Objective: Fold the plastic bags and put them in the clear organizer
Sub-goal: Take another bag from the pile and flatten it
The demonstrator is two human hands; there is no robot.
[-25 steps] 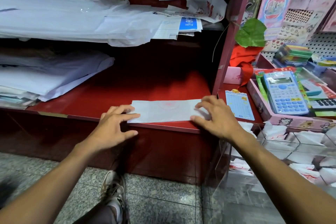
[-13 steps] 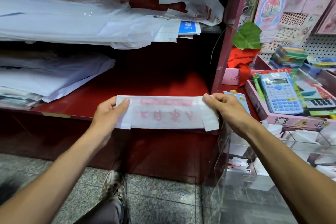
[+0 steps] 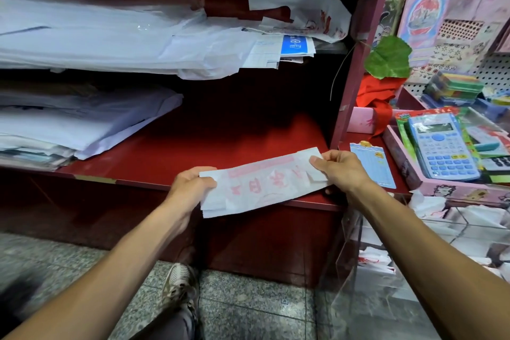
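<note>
Two hands hold one folded plastic bag (image 3: 265,183) in the air, just over the front edge of the red shelf (image 3: 220,146). The bag is a long white strip with pink print, tilted so its right end sits higher than its left. Its lower left corner hangs out past the shelf's front edge, above the speckled floor (image 3: 248,309).

Behind the bag the red shelf lies open right back into the dark, with a stack of white bags (image 3: 69,124) piled at its left end and well apart from the hands. On the upper shelf sits another heap of white bags (image 3: 110,38). An upright red post (image 3: 347,85) closes the shelf on the right, just behind the right hand.

The left hand (image 3: 187,188) has its grip pinching the bag's left end, thumb on top and fingers curled underneath. The right hand (image 3: 340,171) pinches the right end the same way, thumb over the upper face near the corner.

Down to the right, below the right forearm, stands the clear organizer (image 3: 356,251), its see-through wall close to the shelf's corner, with folded white bags already lying in its compartments. Beyond it, a blue calculator (image 3: 441,146) rests in a pink tray (image 3: 400,154). A shoe (image 3: 179,284) shows on the floor between the arms.
</note>
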